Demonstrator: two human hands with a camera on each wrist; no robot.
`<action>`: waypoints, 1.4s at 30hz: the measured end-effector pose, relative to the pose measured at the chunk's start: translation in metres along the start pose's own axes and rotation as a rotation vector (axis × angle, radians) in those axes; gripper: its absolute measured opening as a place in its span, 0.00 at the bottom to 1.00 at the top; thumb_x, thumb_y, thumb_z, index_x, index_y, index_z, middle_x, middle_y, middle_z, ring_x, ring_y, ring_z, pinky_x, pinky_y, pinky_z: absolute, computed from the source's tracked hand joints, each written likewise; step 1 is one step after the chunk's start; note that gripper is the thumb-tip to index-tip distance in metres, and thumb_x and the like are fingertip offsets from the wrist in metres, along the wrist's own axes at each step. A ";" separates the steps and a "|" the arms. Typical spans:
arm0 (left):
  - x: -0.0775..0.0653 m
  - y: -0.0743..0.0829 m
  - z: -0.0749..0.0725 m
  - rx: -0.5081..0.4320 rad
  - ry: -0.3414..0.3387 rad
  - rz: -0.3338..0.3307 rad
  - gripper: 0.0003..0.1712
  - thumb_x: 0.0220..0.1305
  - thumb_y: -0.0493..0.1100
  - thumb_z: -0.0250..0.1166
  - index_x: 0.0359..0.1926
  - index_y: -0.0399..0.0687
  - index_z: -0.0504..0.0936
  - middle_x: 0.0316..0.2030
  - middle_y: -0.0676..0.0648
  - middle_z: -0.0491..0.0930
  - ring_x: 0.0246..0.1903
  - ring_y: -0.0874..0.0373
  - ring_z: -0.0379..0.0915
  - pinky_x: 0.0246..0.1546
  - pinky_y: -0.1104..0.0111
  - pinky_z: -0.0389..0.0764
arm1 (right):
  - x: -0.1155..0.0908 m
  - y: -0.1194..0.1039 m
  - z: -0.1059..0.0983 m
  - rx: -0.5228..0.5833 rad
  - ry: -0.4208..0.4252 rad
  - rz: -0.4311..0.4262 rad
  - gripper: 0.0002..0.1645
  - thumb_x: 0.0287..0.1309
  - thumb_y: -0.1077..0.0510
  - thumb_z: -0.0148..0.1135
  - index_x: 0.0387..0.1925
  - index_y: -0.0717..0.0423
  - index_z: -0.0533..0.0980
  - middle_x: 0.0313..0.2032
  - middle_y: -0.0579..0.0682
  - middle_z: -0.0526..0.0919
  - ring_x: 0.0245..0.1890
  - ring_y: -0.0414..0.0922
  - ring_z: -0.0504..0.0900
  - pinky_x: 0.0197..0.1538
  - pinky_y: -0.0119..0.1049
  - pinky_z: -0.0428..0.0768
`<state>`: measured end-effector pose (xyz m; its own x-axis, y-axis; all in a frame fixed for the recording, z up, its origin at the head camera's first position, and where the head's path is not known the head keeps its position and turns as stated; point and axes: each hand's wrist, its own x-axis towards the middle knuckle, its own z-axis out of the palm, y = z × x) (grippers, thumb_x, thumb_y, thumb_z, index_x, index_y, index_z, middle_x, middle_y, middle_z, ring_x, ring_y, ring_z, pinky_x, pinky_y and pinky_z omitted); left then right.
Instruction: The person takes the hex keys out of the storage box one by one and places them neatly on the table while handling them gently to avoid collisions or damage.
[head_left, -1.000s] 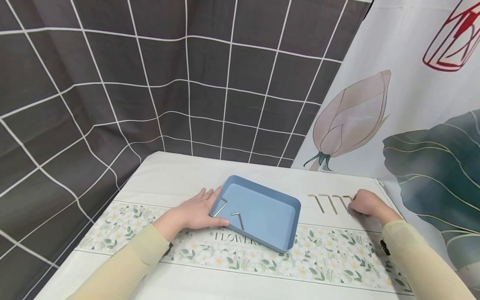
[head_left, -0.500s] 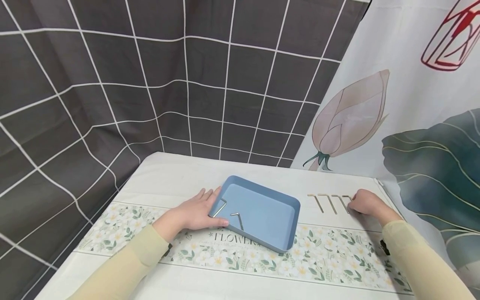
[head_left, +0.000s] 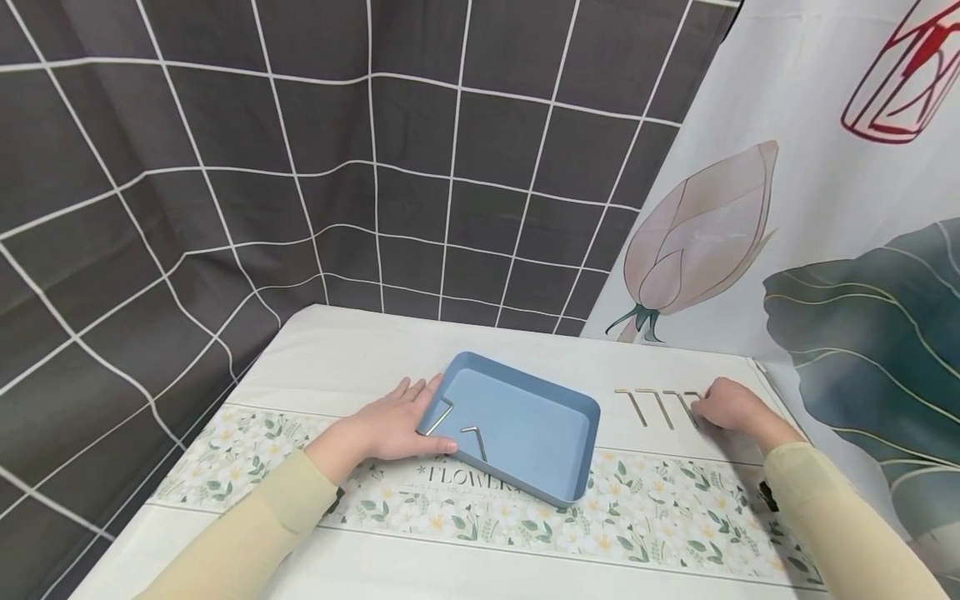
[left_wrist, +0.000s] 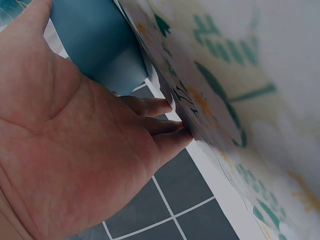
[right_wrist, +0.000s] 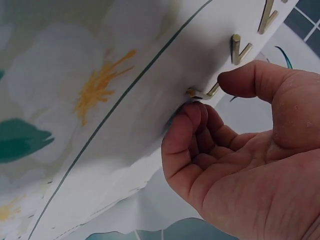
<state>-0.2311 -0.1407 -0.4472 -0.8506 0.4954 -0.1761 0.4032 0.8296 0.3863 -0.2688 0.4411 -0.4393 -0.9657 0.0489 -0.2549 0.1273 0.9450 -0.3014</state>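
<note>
In the head view my left hand [head_left: 390, 427] lies spread at the left end of a shallow blue tray [head_left: 536, 433], thumb along its near rim. Inside the tray are two L-shaped hex keys, one [head_left: 441, 420] by the left wall and another [head_left: 481, 446] near the front. To the right, more hex keys [head_left: 663, 410] lie in a row on the cloth. My right hand [head_left: 731, 406] is at the rightmost hex key [head_left: 693, 393], mostly hidden under it. The right wrist view shows thumb and curled fingers pinching that hex key [right_wrist: 202, 95] close to the cloth.
A white tablecloth [head_left: 360, 350] with a floral band [head_left: 615, 521] covers the table. Behind it hangs a dark gridded curtain [head_left: 412, 200], and a white curtain with a flower print [head_left: 697, 225] stands close behind the right side.
The right hand's fingers have shifted slightly left at the rightmost hex key. The left hand, the tray and the hex keys stay where they were.
</note>
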 end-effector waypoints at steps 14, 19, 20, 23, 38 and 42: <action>0.002 -0.003 0.004 -0.001 0.013 0.012 0.74 0.67 0.86 0.62 0.92 0.48 0.39 0.87 0.29 0.50 0.85 0.24 0.39 0.82 0.34 0.54 | -0.004 -0.029 -0.009 -0.028 0.089 -0.046 0.40 0.72 0.56 0.56 0.61 0.95 0.64 0.59 0.92 0.70 0.53 0.78 0.81 0.59 0.73 0.82; 0.002 -0.003 0.004 0.000 0.013 0.016 0.75 0.66 0.86 0.61 0.92 0.48 0.39 0.86 0.28 0.50 0.85 0.24 0.39 0.82 0.34 0.54 | -0.006 -0.040 -0.008 -0.005 0.113 -0.061 0.42 0.75 0.55 0.57 0.64 0.96 0.63 0.61 0.93 0.68 0.62 0.86 0.74 0.61 0.75 0.81; 0.001 -0.003 0.004 0.001 0.013 0.016 0.75 0.66 0.86 0.61 0.92 0.48 0.39 0.86 0.28 0.50 0.85 0.24 0.39 0.82 0.34 0.54 | -0.007 -0.043 -0.008 -0.001 0.114 -0.063 0.42 0.75 0.54 0.57 0.64 0.96 0.62 0.61 0.93 0.68 0.62 0.86 0.74 0.61 0.75 0.81; 0.001 -0.003 0.004 0.001 0.014 0.016 0.75 0.66 0.86 0.61 0.92 0.48 0.39 0.86 0.28 0.50 0.85 0.24 0.39 0.83 0.34 0.54 | -0.011 -0.054 -0.009 0.009 0.117 -0.072 0.42 0.75 0.54 0.57 0.64 0.96 0.62 0.61 0.93 0.68 0.62 0.85 0.75 0.60 0.74 0.82; 0.002 -0.003 0.004 0.003 0.016 0.021 0.74 0.67 0.86 0.61 0.92 0.47 0.39 0.86 0.28 0.50 0.85 0.24 0.39 0.83 0.34 0.53 | -0.029 -0.109 -0.012 0.067 0.140 -0.201 0.37 0.73 0.53 0.61 0.60 0.87 0.68 0.44 0.75 0.83 0.34 0.58 0.83 0.49 0.61 0.86; 0.002 -0.004 0.004 0.006 0.018 0.021 0.75 0.67 0.86 0.61 0.92 0.48 0.39 0.86 0.28 0.50 0.85 0.24 0.39 0.83 0.34 0.53 | -0.035 -0.123 -0.012 0.089 0.122 -0.250 0.34 0.71 0.54 0.61 0.59 0.84 0.69 0.24 0.54 0.77 0.21 0.46 0.72 0.39 0.49 0.82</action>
<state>-0.2328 -0.1419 -0.4528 -0.8475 0.5086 -0.1519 0.4233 0.8203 0.3846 -0.2532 0.3267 -0.3821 -0.9891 -0.1381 -0.0514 -0.1038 0.9009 -0.4215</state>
